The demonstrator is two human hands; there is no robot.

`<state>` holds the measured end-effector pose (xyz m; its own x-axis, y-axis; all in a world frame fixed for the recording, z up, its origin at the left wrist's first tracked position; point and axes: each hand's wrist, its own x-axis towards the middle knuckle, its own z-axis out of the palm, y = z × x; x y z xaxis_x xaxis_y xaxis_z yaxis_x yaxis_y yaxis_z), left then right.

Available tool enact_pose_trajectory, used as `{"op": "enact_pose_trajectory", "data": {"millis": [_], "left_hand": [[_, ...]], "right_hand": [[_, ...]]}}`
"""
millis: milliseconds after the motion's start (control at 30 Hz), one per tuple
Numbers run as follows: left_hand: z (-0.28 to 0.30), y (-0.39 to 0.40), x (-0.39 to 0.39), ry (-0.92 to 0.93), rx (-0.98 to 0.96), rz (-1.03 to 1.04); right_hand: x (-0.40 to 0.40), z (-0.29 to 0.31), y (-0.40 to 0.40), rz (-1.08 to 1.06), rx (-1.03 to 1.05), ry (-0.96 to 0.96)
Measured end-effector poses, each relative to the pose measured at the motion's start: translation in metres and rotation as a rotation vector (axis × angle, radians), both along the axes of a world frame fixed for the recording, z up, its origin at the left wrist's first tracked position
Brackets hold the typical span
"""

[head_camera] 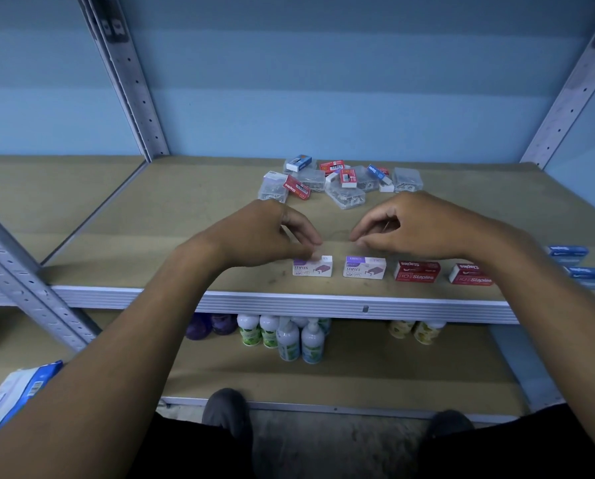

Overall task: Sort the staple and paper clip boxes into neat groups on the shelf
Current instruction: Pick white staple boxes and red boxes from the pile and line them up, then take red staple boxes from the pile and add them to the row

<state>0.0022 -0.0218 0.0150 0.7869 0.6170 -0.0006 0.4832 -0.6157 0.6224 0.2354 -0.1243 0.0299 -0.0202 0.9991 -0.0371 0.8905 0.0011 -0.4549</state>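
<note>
Along the front edge of the shelf (pixel 150 236) stand two white-and-purple staple boxes (pixel 312 267) (pixel 365 268), then two red staple boxes (pixel 417 271) (pixel 470 274), then two blue boxes (pixel 567 254) at the right. My left hand (pixel 265 233) has its fingertips on the top of the left purple box. My right hand (pixel 417 226) hovers just above the second purple box, fingers curled and holding nothing. At the back lies a mixed heap (pixel 341 179) of red and blue staple boxes and clear paper clip boxes.
Grey metal uprights (pixel 130 81) (pixel 572 84) frame the shelf against a blue wall. The lower shelf holds several bottles (pixel 289 337). A white-and-blue packet (pixel 16 392) lies at the lower left. My shoes (pixel 227 413) show on the floor.
</note>
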Motion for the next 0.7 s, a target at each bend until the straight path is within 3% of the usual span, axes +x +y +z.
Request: {"op": "enact_pose_trajectory", "data": {"millis": [400,567,700], "left_hand": [[-0.028,0.047,0.022,-0.089,0.323,0.206],[-0.033,0.070,0.042,0.010,0.460,0.271],[-0.036,0.085,0.055,0.089,0.480,0.295]], "right_hand": [[0.020,-0.023,0.041,-0.250,0.095,-0.008],[0.022,-0.034,0.072,-0.402,0.151,-0.020],[0.019,-0.039,0.089,-0.383,0.168,-0.041]]}}
